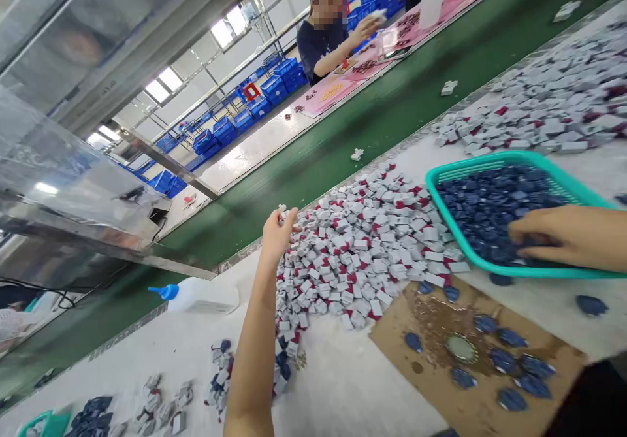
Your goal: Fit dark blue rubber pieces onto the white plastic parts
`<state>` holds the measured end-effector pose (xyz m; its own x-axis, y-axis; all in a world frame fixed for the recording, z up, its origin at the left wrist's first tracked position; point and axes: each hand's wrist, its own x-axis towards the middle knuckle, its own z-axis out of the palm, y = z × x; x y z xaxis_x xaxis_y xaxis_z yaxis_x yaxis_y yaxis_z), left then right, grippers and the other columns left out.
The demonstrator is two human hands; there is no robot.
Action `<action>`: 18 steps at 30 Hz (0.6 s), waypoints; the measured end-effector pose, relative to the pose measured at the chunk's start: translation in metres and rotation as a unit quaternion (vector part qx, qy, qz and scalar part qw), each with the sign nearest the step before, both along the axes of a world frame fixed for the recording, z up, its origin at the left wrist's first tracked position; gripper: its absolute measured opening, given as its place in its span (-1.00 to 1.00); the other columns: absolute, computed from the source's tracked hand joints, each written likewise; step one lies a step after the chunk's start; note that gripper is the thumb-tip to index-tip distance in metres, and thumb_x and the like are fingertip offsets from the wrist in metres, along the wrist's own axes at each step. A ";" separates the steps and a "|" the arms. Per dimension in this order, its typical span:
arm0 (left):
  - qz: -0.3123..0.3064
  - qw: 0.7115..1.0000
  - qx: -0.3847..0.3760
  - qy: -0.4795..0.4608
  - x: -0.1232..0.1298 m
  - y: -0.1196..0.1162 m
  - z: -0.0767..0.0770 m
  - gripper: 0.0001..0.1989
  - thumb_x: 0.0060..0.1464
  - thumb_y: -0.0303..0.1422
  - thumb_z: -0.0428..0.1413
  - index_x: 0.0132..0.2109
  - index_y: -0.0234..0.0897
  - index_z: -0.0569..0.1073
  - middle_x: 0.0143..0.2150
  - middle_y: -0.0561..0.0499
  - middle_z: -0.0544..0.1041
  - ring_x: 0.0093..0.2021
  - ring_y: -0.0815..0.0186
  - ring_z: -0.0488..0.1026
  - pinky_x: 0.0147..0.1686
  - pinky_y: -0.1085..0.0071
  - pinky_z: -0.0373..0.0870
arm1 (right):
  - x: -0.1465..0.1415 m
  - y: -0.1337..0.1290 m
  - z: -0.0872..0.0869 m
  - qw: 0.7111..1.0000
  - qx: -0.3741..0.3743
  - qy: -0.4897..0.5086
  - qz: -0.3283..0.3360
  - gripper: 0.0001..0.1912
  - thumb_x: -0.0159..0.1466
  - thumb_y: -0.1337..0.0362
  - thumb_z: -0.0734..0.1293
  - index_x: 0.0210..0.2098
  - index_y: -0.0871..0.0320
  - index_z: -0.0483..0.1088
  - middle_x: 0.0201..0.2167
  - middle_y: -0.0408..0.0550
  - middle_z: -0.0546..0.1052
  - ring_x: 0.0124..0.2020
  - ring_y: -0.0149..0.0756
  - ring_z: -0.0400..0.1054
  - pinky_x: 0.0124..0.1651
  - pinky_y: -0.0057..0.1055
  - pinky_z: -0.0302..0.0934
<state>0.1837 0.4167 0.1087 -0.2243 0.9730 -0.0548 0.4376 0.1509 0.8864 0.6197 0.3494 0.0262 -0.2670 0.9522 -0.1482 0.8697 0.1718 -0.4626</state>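
White pcs (153,400) in loose bunch, near L of table (186,352). Farther back & a bit R, bottle (200,296) on its side, white w/ blue nozzle pointing L. Next R, mixed clump (221,378) of white & dark bits, partly behind L forearm. Green belt (245,215) running diagonally from low L to upper R, beyond table edge.

L hand (278,234) at heap's far L edge, near belt; fingers bent, thumb & index apart. Small white bit showing at fingertips, can't tell if gripped or just behind.

Main heap (362,247) of white pcs w/ dark red bits mixed in, mid-table, just R of L hand. Across belt, co-worker (318,48) in dark top. Few white pcs on belt, well apart.

R of heap, near side: cardboard (450,404), wet-looking patch, pale round disc (462,349), several blue pcs (503,360) around disc. Behind, green basket (443,218) full of blue pcs. R hand (543,234) reaching in over near rim, fingers curled down among blue pcs; can't tell if gripping any. Beyond basket, upper R, 2nd heap (553,97) of white pcs.
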 end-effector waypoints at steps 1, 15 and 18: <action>-0.019 0.999 0.003 -0.033 0.014 -0.016 0.000 -0.60 0.00 -0.09 0.28 -0.37 -0.23 0.27 -0.53 0.16 0.37 -0.59 0.42 0.39 -0.67 0.58 0.11 | 0.001 0.003 0.009 0.998 -0.032 -0.014 0.044 -0.65 0.31 0.15 0.26 -0.50 0.22 0.45 -0.50 -0.03 0.51 -0.48 -0.42 0.33 -0.31 -0.31 0.10; -0.019 0.939 -0.053 -0.339 0.093 -0.183 -0.028 -0.59 0.00 -0.16 0.25 -0.04 -0.23 0.43 -0.13 -0.07 0.49 -0.25 0.28 0.51 -0.58 0.54 0.40 | -0.010 0.002 0.042 0.989 -0.057 -0.126 0.058 -0.92 0.13 0.41 0.38 -0.46 0.12 0.50 -0.40 -0.08 0.52 -0.46 -0.31 0.30 -0.43 -0.37 0.01; -0.015 0.953 -0.037 -0.299 0.084 -0.191 -0.043 -0.56 0.09 -0.10 0.19 0.04 -0.24 0.42 -0.03 -0.15 0.52 -0.13 0.16 0.56 -0.40 0.42 0.51 | -0.015 0.010 0.041 0.993 -0.037 -0.105 0.030 -0.93 0.14 0.37 0.43 -0.34 0.19 0.55 -0.28 -0.03 0.52 -0.41 -0.37 0.34 -0.33 -0.37 0.15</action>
<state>0.2676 0.2254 0.0653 -0.1032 0.9672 -0.2320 -0.1375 0.2171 0.9664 0.6046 0.3598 0.0674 -0.2785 0.9202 -0.2751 0.9375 0.1983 -0.2858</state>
